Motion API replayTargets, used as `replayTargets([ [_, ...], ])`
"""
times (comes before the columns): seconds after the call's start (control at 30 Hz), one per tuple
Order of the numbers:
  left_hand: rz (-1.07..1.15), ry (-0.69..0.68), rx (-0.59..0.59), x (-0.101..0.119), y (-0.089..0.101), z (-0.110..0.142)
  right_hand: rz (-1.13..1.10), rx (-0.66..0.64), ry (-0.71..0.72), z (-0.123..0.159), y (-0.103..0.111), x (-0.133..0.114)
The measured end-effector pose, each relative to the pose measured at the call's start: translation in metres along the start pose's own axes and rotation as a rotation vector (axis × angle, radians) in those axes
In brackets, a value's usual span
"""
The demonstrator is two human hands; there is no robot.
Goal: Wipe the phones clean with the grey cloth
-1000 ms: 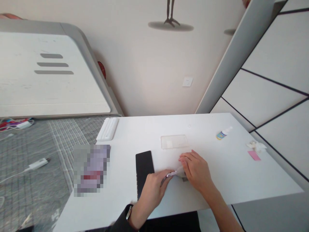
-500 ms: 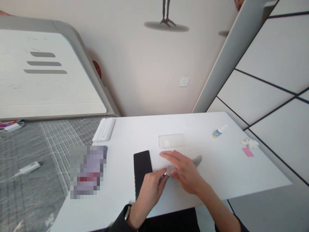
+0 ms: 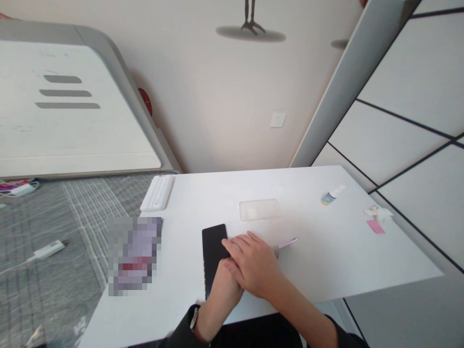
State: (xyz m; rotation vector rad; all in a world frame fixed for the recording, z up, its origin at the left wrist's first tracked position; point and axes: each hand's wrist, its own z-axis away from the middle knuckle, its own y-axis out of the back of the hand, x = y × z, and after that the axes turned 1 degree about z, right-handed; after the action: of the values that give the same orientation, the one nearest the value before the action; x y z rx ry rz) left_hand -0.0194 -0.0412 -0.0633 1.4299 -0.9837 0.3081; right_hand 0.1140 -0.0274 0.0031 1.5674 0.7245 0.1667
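Right hand (image 3: 253, 269) has slid left onto the left hand (image 3: 224, 290), just beside the black phone (image 3: 214, 246) on the bench (image 3: 344, 246); grips' hold hidden, can't tell; thin strip (image 3: 288, 243) pokes out.

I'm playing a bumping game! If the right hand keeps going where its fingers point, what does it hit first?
Probably the flat black rectangular phone, right by the fingertips of the right hand. The fingers may already be touching it, but that's hard to tell from this view.
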Motion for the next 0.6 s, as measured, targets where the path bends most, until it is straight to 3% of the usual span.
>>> replayTargets([
  [0.17,0.1,-0.046,-0.046,0.016,0.012,-0.004,0.102,0.015,-0.21,0.021,0.025,0.066],
  [0.23,0.121,-0.062,-0.034,0.019,0.014,-0.005,0.131,0.022,-0.259,0.026,0.029,0.077],
  [0.3,0.109,-0.066,-0.011,0.016,0.01,-0.004,0.131,0.009,-0.234,0.022,0.026,0.064],
  [0.47,0.004,-0.044,0.09,-0.006,-0.006,0.002,0.044,-0.053,-0.039,-0.005,0.004,-0.004],
  [0.53,-0.004,-0.055,0.098,-0.008,-0.006,0.003,0.029,-0.057,-0.031,-0.007,0.003,-0.006],
  [0.6,0.015,-0.075,0.07,-0.003,-0.001,0.003,0.041,-0.053,-0.075,-0.001,0.009,0.013],
])
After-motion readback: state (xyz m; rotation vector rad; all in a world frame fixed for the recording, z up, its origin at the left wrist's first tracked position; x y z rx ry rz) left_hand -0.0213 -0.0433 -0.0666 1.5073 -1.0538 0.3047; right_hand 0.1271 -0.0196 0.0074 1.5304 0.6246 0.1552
